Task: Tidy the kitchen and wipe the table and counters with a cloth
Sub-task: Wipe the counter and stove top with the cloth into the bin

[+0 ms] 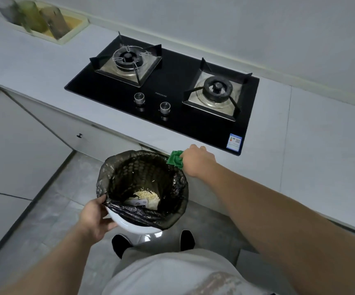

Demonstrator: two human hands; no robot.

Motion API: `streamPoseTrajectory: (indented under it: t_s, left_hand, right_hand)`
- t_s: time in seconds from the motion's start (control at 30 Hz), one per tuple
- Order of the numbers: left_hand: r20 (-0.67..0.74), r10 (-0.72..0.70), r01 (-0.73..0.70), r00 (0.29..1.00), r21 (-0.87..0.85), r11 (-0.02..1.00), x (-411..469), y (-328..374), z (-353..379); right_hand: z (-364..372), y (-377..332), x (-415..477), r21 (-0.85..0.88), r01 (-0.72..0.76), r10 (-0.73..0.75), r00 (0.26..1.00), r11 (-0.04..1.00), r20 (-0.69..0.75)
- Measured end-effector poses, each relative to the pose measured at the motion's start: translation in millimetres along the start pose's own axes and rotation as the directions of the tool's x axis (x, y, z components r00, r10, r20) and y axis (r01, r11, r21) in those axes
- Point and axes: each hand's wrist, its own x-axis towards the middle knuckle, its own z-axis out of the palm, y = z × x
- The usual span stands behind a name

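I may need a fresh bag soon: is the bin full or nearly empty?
Nearly empty. The bin shows its black liner bare down to the bottom, where only a small pale heap of scraps and a card lie.

The black stove top has small white letters just above its two round knobs, too tiny to read. A blue and white sticker sits at its front right corner, unreadable too.

A crumpled green cloth sits at the front edge of the pale grey stone counter. The glossy black glass hob carries a blue-and-white label at its front right corner. The round white bin wears a translucent black liner with a honeycomb pattern.
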Motion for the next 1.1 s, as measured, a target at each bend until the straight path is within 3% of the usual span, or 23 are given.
streamPoseTrajectory:
  t_s: [0.23,0.4,0.47,0.57,0.63,0.73,0.8,0.9,1.03,1.1]
  left_hand:
    - [0.024,-0.002,0.002,1.000,-0.013,1.000,-27.4,-40.6,30.0]
    - [0.080,-0.008,0.002,0.997,0.076,0.997,-35.6,-48.2,34.9]
    - [0.109,-0.011,-0.003,0.994,0.123,0.992,-38.2,-49.8,33.3]
    - [0.153,-0.027,-0.002,0.988,0.182,0.983,-44.6,-55.4,30.4]
    - [0.168,-0.057,0.019,0.984,0.216,0.976,-45.5,-63.9,29.4]
    - [0.176,-0.098,0.051,0.980,0.254,0.966,-45.6,-76.7,29.8]
    - [0.188,-0.121,0.064,0.975,0.284,0.957,-48.1,-85.6,33.2]
    - [0.203,-0.151,0.077,0.967,0.330,0.941,-54.6,-100.9,42.5]
    - [0.201,-0.190,0.096,0.961,0.401,0.911,-50.2,-124.3,60.1]
    - [0.188,-0.212,0.112,0.959,0.434,0.894,-46.5,-136.7,66.1]
  right_hand:
    - [-7.7,37.4,-27.9,0.013,-0.049,0.049,0.999,0.999,0.022]
    - [-7.7,43.2,-60.2,0.390,0.018,0.025,0.994,0.921,-0.104]
    - [-4.4,41.9,-81.2,0.673,-0.022,0.131,0.985,0.739,-0.112]
    - [7.5,34.9,-119.6,0.965,-0.139,0.283,0.956,0.222,0.073]
    - [22.3,33.1,-142.7,0.978,-0.201,0.322,0.924,-0.054,0.207]
    - [46.4,35.8,-166.5,0.915,-0.237,0.275,0.902,-0.326,0.332]
    - [61.9,42.6,-177.9,0.888,-0.266,0.276,0.882,-0.376,0.381]
    - [82.2,53.3,-195.8,0.884,-0.334,0.299,0.851,-0.328,0.432]
    - [116.5,73.8,-205.6,0.810,-0.351,0.252,0.827,-0.469,0.503]
    - [137.3,81.1,-203.4,0.808,-0.355,0.278,0.809,-0.471,0.518]
